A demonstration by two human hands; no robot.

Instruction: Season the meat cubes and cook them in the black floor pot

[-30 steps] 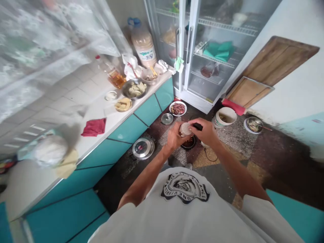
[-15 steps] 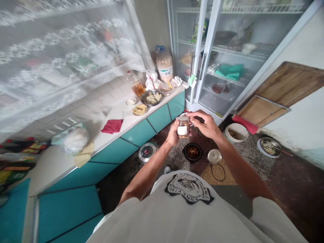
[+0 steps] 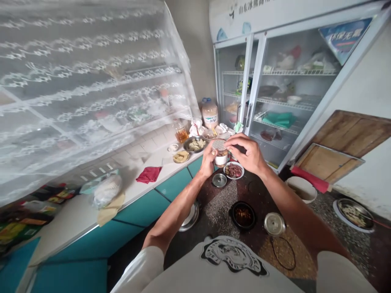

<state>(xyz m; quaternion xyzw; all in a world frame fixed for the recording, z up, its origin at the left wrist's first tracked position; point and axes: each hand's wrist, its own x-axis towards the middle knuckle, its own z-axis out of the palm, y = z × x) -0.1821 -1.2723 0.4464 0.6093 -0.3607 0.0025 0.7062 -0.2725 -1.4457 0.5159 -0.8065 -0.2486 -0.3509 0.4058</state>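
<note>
Both hands (image 3: 244, 156) still grip jar (image 3: 220, 154), now raised higher.

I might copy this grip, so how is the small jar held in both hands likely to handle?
The jar looks rigid and probably glass, so likely breakable over that hard floor. It seems light: the left hand holds it alone. The right hand hovers by its lid.

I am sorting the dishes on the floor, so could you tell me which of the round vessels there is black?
The black pot right in front of the person, holding reddish-brown food. The white bowl is farther off, the metal dish and white bucket lie to the right.
</note>
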